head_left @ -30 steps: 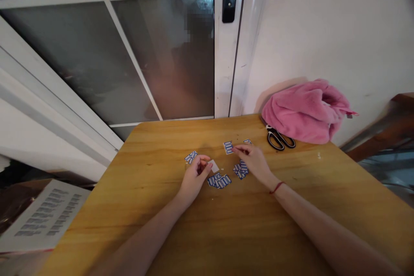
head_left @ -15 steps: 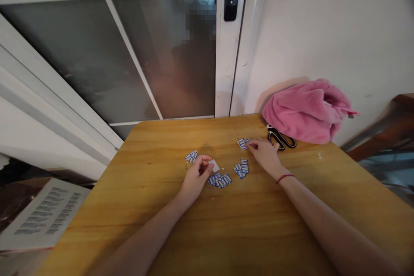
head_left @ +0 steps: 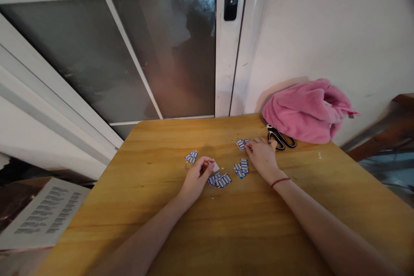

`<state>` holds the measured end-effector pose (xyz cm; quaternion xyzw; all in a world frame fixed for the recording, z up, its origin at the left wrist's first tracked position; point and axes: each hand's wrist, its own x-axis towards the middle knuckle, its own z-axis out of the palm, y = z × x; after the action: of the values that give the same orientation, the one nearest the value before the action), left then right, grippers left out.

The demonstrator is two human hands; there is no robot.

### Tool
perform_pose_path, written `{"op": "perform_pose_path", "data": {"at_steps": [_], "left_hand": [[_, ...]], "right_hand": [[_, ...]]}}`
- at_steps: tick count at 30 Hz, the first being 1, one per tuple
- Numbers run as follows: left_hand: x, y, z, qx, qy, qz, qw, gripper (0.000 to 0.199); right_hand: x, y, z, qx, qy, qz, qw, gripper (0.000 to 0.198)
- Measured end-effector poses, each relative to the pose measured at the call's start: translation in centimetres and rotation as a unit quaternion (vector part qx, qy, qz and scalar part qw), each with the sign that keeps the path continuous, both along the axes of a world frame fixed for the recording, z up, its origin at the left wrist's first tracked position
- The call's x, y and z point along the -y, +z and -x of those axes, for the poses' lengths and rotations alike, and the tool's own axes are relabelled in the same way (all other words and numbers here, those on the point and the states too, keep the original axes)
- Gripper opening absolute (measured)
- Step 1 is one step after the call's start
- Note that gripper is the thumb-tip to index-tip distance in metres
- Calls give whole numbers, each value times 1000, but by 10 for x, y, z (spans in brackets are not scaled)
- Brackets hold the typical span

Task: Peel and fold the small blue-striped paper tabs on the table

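A plain white card [head_left: 214, 165] sits pinched between the thumb and fingers of the person's left hand [head_left: 195, 179], low over the middle of the surface [head_left: 207, 233]; whether more cards lie under it cannot be told. Blue-and-white cards are sorted out around it into four groups: the near pile [head_left: 220, 180] just below the left hand, the right pile [head_left: 241, 169], the left group [head_left: 192, 156], and the far group [head_left: 241, 144]. That spread looks like the part already done; the white card in hand appears to be what is left, though the count is hidden.

The right hand [head_left: 262, 157] is bent narrow, its fingertips at the far group; whether they grip a card cannot be told. A second ago it held a patterned card out to the left of that spot; now a card lies there with the far group. The left hand has barely moved.

Beyond the right hand, scissors [head_left: 280, 141] rest beside a pink plush cloth [head_left: 304, 110], both unchanged.
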<state>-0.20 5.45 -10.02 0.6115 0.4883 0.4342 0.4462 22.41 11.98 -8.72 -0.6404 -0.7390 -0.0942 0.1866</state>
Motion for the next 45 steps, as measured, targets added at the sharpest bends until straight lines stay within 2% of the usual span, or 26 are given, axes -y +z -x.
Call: {"op": "perform_pose_path", "data": {"at_steps": [11, 24, 29, 34, 41, 45], "left_hand": [[0, 1, -1, 1, 1, 6, 1000, 25], [1, 4, -2, 6, 14, 4, 1000, 26], [1, 4, -1, -31, 41, -32, 998, 20], [4, 9, -1, -50, 42, -36, 997, 18], [3, 12, 2, -76, 76, -67, 992, 14], [-2, 3, 5, -170, 91, -121, 974, 10]], "right_hand": [[3, -2, 5, 31, -3, -12, 999, 24], [2, -2, 4, 1, 7, -18, 1000, 19], [3, -3, 4, 22, 15, -16, 1000, 23], [3, -3, 4, 24, 18, -16, 999, 25], [8, 6, 8, -35, 18, -45, 998, 24], [16, 13, 15, -72, 58, -64, 994, 24]]}}
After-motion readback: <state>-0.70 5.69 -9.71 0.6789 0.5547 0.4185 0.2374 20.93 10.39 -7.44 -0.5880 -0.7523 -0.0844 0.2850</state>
